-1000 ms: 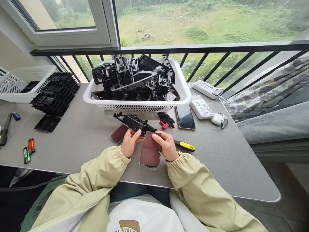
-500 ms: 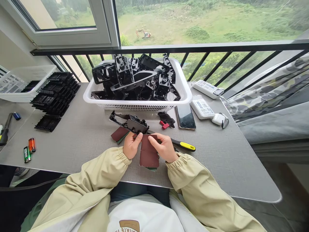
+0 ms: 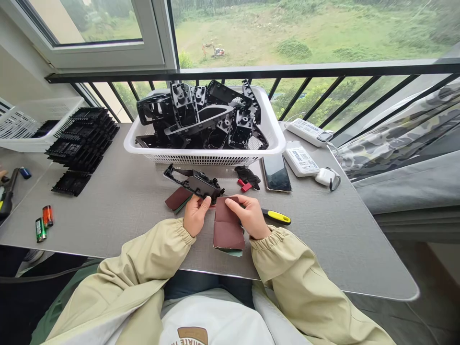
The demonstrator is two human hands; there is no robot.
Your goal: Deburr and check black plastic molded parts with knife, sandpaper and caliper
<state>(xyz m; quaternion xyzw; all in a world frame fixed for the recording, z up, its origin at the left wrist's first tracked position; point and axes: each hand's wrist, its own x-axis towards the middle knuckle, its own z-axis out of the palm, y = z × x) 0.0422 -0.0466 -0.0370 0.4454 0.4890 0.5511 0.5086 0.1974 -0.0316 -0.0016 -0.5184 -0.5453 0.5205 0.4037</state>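
My left hand point(image 3: 195, 215) is closed on the near end of a black plastic frame part point(image 3: 199, 184), which is tilted and points away to the upper left. In my right hand point(image 3: 251, 218) I pinch a folded sheet of reddish-brown sandpaper point(image 3: 229, 225) by its upper right edge; a green backing shows at its lower end. The sandpaper hangs just right of the black part. Under my left hand lies another folded piece of sandpaper point(image 3: 178, 199) on the table. A tool with a yellow and black handle point(image 3: 278, 217) lies behind my right hand, its other end hidden.
A white basket point(image 3: 204, 155) full of black plastic parts stands at the back. Stacked black parts point(image 3: 81, 139) and a second basket point(image 3: 21, 129) are at left, near two batteries point(image 3: 43, 223). A phone point(image 3: 276, 174), white boxes point(image 3: 301, 159) and a black glove-like item point(image 3: 247, 176) lie right.
My right hand has moved slightly right with the sandpaper, away from my left hand. The black part has shifted a little to the right. At the far left, another person's fingers have appeared.
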